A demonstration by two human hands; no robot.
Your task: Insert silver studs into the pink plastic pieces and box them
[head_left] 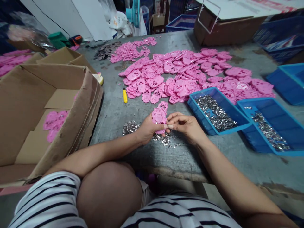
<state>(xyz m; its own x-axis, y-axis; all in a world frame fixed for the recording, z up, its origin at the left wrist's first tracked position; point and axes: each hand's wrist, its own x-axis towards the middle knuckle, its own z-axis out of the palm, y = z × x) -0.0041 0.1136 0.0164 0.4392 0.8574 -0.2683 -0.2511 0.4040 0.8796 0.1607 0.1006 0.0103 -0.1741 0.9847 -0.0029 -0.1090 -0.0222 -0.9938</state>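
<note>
Clamped between thumb and fingers, the left-hand grip (pixel 146 129) holds a pink, scallop-edged, plastic-looking plaque (pixel 158 116) above the grey tabletop (pixel 110 106), close to its near edge. The right-hand grip (pixel 186 126) has thumb and fingertips pinched together at the plaque's lower right edge; whether anything small sits between them, I cannot tell. Beneath the plaque lies a loose pile of tiny, shiny, silver metal bits (pixel 166 139). Two blue, rectangular plastic trays (pixel 228 106) of similar bits stand to the right, and a heap of flat pink pieces (pixel 182 76) spreads beyond.

As I judge it, a pinch on something so small might slip and drop a bit into the pile; a wrist brushing that pile could scatter it over the near edge; and the heap, right beside one tray, could slide into it.

At upper right, a white carton lid (pixel 242 9) carries red print, and a white bag (pixel 118 20) beyond the tabletop an orange mark, both too blurred to read.
</note>
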